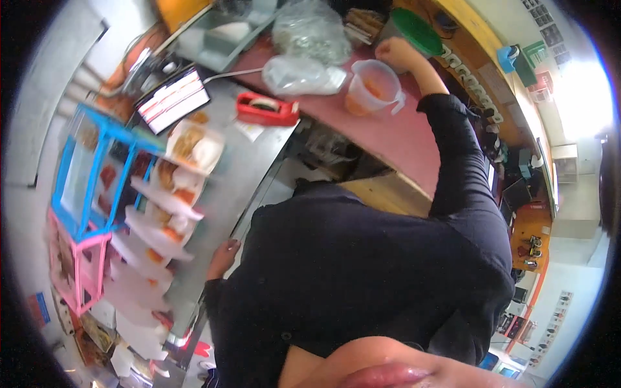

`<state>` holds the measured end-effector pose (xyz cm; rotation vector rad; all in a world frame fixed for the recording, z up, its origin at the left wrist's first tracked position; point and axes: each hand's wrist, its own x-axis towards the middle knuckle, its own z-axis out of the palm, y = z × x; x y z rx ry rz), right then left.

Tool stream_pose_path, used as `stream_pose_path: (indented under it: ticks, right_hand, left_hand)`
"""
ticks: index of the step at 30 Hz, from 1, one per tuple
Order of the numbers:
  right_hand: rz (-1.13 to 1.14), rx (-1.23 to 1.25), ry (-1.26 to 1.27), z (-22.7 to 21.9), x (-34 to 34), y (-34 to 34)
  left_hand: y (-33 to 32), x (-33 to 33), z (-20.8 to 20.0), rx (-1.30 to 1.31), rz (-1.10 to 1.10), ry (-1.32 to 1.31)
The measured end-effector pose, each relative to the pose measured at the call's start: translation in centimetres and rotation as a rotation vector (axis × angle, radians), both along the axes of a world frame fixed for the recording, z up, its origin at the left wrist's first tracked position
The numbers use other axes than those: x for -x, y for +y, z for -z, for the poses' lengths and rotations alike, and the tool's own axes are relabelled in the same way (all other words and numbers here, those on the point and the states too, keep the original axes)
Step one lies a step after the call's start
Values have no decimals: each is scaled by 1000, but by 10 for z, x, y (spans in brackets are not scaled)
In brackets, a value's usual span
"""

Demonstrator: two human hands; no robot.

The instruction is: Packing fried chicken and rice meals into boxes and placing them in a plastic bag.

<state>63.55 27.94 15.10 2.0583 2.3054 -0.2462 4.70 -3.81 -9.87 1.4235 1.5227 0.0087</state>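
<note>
At the far side of the red tabletop, my right hand (pixel 396 54) is closed, its fingers curled between a translucent plastic jug (pixel 381 84) and a green round lid (pixel 417 31). What it grips, if anything, I cannot make out. The jug has a handle and orange contents low inside. My left hand (pixel 223 258) is at the near edge of the steel counter (pixel 242 161), fingers loosely bent and apart with nothing seen in them. Several white paper trays of food (pixel 195 147) stand in a row on that counter, left of this hand.
A red tape dispenser (pixel 266 108) and a lit tablet (pixel 173 100) sit on the steel counter. Plastic bags (pixel 310 39) lie at the back. Blue-framed (pixel 83 174) and pink-framed (pixel 77 271) clear cases stand at the left. A gap opens between counter and red tabletop (pixel 414 142).
</note>
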Motion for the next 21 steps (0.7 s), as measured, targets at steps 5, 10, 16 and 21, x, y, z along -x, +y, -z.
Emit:
stream_pose_path:
  ticks: [5,10,16,21]
  right_hand:
    - [-253,98,-15,100,-74,-17]
    - [-162,9,-58,186,-100,3]
    - [-135,10,87,144,-87,-3]
    - [-129,57,459,74,-100,-18]
  left_hand:
    - [138,-150,-116,198,59,-315]
    - [223,-279,-156,-268,145,-637]
    - [258,-350,-180,-272,65,-753]
    - [289,-410,-180,-553,156,-684]
